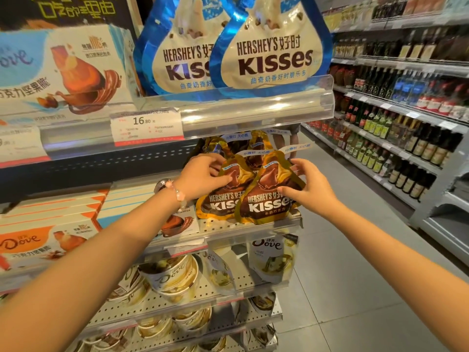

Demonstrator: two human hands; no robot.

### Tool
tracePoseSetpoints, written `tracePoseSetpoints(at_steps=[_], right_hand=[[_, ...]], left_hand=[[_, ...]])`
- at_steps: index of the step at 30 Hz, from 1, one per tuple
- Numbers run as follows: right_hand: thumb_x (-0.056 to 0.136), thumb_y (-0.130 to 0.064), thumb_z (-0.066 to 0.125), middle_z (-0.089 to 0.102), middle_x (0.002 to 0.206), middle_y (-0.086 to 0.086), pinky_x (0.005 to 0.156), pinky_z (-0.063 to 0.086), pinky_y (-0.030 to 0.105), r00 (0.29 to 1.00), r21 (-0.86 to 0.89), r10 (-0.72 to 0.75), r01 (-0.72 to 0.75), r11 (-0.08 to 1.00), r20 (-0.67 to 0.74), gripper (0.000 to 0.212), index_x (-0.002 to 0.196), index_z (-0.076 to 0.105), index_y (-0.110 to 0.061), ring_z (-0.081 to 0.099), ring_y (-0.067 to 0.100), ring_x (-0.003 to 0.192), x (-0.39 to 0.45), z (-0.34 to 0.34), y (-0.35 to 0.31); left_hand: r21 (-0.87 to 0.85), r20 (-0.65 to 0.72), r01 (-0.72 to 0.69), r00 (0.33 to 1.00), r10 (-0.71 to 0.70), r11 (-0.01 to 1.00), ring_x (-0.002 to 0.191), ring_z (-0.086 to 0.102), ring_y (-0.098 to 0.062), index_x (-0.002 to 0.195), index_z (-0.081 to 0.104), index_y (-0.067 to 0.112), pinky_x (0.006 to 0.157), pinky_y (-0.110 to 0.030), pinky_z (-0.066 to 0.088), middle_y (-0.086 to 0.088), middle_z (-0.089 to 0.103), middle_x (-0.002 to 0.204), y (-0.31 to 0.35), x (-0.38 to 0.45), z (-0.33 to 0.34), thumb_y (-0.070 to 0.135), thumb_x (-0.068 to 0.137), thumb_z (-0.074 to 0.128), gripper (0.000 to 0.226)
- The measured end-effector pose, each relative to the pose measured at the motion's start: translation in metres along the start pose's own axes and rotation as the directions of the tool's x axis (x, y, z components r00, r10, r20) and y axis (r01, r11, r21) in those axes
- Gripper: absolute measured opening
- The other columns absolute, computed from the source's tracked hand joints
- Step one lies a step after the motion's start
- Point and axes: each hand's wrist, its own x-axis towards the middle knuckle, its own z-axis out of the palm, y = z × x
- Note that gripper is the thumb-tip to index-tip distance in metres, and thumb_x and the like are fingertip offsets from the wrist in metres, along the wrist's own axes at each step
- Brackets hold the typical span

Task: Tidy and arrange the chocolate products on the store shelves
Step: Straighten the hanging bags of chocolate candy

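Observation:
Two gold Hershey's Kisses bags stand side by side at the right end of the middle shelf [223, 226]. My left hand [203, 175] grips the upper left edge of the left gold bag [223, 196], thumb on its front. My right hand [308, 182] pinches the right edge of the right gold bag [266, 196], which overlaps the left one. More gold bags [256, 146] stand behind them. Two blue and cream Kisses bags [269, 52] stand on the shelf above.
Dove boxes [63, 69] fill the upper left, and more Dove boxes [38, 240] lie on the middle shelf. Dove tubs [170, 275] and pouches [272, 257] sit below. A price tag [146, 125] hangs on the upper rail. Bottle shelves [406, 123] line the aisle's right side.

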Motion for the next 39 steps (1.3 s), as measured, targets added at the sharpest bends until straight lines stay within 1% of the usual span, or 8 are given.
tracePoseSetpoints(at_steps=[6,12,16,20,23,28,33,39], right_hand=[[0.082,-0.042,0.063,0.052,0.123,0.005,0.095,0.043,0.037,0.925,-0.135,-0.278,0.25,0.959,-0.258,0.053,0.125,0.049,-0.014,0.048,0.016,0.115,-0.03,0.003,-0.005],[0.089,-0.029,0.052,0.058,0.104,0.003,0.085,0.045,0.028,0.656,-0.222,-0.693,0.658,0.719,-0.298,0.022,0.107,0.053,-0.017,0.051,0.009,0.1,-0.035,-0.005,-0.045],[0.092,-0.027,0.049,0.059,0.105,0.006,0.085,0.046,0.03,0.55,-0.2,-0.745,0.738,0.645,-0.377,0.023,0.109,0.054,-0.013,0.054,0.015,0.099,-0.019,-0.022,-0.089],[0.087,-0.021,0.054,0.051,0.113,0.002,0.093,0.041,0.027,0.507,-0.234,-0.726,0.72,0.653,-0.464,0.028,0.113,0.052,-0.013,0.051,0.017,0.106,0.01,-0.051,-0.129],[0.083,-0.034,0.058,0.047,0.125,0.012,0.101,0.032,0.027,0.545,-0.303,-0.666,0.611,0.732,-0.509,0.046,0.123,0.052,-0.011,0.043,0.023,0.118,0.038,-0.075,-0.149],[0.068,-0.064,0.059,0.024,0.147,0.014,0.108,0.03,0.052,0.68,-0.338,-0.585,0.478,0.811,-0.441,0.087,0.143,0.033,-0.028,0.025,0.03,0.137,0.071,-0.097,-0.158],[0.06,-0.074,0.064,0.011,0.153,0.003,0.107,0.032,0.056,0.763,-0.288,-0.564,0.489,0.823,-0.317,0.1,0.142,0.016,-0.045,0.024,0.027,0.139,0.079,-0.109,-0.156],[0.065,-0.059,0.071,0.019,0.15,0.003,0.108,0.032,0.045,0.799,-0.274,-0.567,0.51,0.815,-0.2,0.096,0.146,0.024,-0.038,0.025,0.024,0.138,0.088,-0.113,-0.153]], left_hand=[[0.319,-0.111,-0.209,0.96,0.256,0.924,0.088,0.059,-0.011,0.11,0.062,0.014,0.076,-0.03,0.053,0.002,0.064,0.1,0.016,-0.038,-0.019,0.036,0.083,0.063,0.035],[0.296,-0.172,-0.361,0.891,0.421,0.884,0.067,0.058,-0.002,0.1,0.064,0.019,0.06,-0.027,0.053,0.013,0.061,0.077,0.052,-0.058,-0.049,0.052,0.079,0.041,0.045],[0.343,-0.306,-0.444,0.78,0.546,0.827,0.049,0.046,-0.004,0.083,0.063,0.018,0.046,-0.026,0.044,0.012,0.05,0.057,0.076,-0.059,-0.076,0.041,0.082,0.049,0.027],[0.354,-0.484,-0.427,0.677,0.554,0.832,0.066,0.05,-0.005,0.096,0.06,0.015,0.059,-0.018,0.042,0.008,0.056,0.072,0.092,-0.041,-0.11,0.034,0.082,0.053,0.025],[0.431,-0.551,-0.286,0.668,0.501,0.856,0.101,0.047,-0.017,0.117,0.052,0.013,0.086,-0.023,0.038,-0.004,0.052,0.107,0.098,-0.016,-0.135,0.034,0.077,0.068,0.048],[0.477,-0.517,-0.069,0.784,0.343,0.876,0.13,0.024,-0.025,0.14,0.03,0.029,0.107,-0.044,0.034,-0.009,0.025,0.14,0.105,0.003,-0.149,0.051,0.065,0.077,0.091],[0.373,-0.436,-0.1,0.859,0.269,0.923,0.128,0.033,-0.022,0.145,0.021,0.035,0.104,-0.04,0.039,-0.005,0.026,0.141,0.106,0.008,-0.154,0.051,0.068,0.073,0.095],[0.201,-0.336,-0.208,0.903,0.267,0.957,0.113,0.037,-0.011,0.143,0.026,0.036,0.096,-0.023,0.032,0.001,0.037,0.121,0.109,0.015,-0.167,0.037,0.081,0.066,0.075]])
